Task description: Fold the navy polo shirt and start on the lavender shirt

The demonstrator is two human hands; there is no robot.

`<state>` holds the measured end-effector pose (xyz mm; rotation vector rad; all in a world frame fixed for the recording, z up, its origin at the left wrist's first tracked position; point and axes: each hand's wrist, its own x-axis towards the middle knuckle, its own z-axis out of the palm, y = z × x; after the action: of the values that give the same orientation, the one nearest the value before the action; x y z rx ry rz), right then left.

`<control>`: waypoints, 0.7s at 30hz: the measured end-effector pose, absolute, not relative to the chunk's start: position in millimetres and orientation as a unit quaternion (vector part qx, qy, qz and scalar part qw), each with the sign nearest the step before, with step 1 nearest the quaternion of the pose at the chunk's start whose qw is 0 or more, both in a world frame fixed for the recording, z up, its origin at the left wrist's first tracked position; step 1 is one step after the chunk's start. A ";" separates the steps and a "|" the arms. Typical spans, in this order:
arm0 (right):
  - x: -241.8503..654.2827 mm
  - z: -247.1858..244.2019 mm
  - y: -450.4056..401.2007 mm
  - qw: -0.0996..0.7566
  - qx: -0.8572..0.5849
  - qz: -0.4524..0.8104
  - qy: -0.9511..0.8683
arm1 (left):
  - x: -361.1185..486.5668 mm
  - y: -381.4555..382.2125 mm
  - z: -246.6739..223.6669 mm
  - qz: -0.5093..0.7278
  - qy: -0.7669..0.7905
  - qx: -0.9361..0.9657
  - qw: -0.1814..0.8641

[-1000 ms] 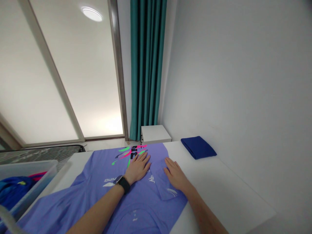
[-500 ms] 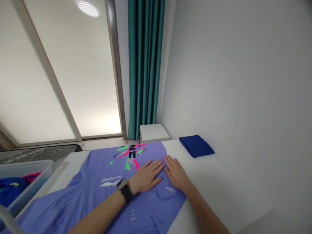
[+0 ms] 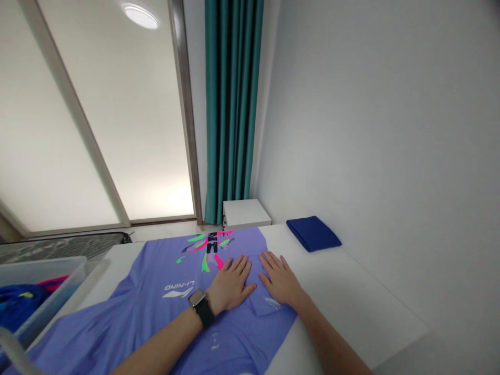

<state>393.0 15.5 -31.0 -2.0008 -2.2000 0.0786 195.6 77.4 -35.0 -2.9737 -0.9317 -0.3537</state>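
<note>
A purple sports shirt (image 3: 156, 271) with a pink, green and black print and white lettering lies spread on the white table (image 3: 344, 297). Near its middle, my left hand (image 3: 230, 284) rests flat on the cloth with its fingers stretched out; a dark watch is on that wrist. Just to the right, my right hand (image 3: 281, 278) also lies flat, fingers spread, on the shirt's right part. A small gap separates the two hands. The lower part of the shirt runs out of view at the bottom.
A folded dark blue cloth (image 3: 313, 234) lies at the table's back right, close to the wall. At the left stands a translucent plastic bin (image 3: 74, 281) with blue and pink clothes inside. A white cabinet (image 3: 246, 212) and a green curtain (image 3: 232, 114) are beyond the table.
My left hand has shifted slightly left and my right hand slightly left and down, with the fingers more spread. The hands are a little farther apart on the shirt.
</note>
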 end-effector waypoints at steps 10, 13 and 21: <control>393.5 -25.4 14.2 0.082 -0.668 0.028 -0.739 | 201.3 69.6 -37.7 -0.131 -0.328 -0.935 0.020; 390.0 -24.1 2.1 0.088 -0.661 0.015 -0.745 | 201.2 69.4 -36.5 -0.125 -0.331 -0.935 0.022; 361.6 -28.9 -52.6 0.097 -0.647 0.045 -0.755 | 202.3 69.4 -36.5 -0.125 -0.332 -0.935 0.017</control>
<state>361.6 -52.6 -28.9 -1.9164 -2.2348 0.1328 202.3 69.4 -36.5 -2.9048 -1.0319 -0.3886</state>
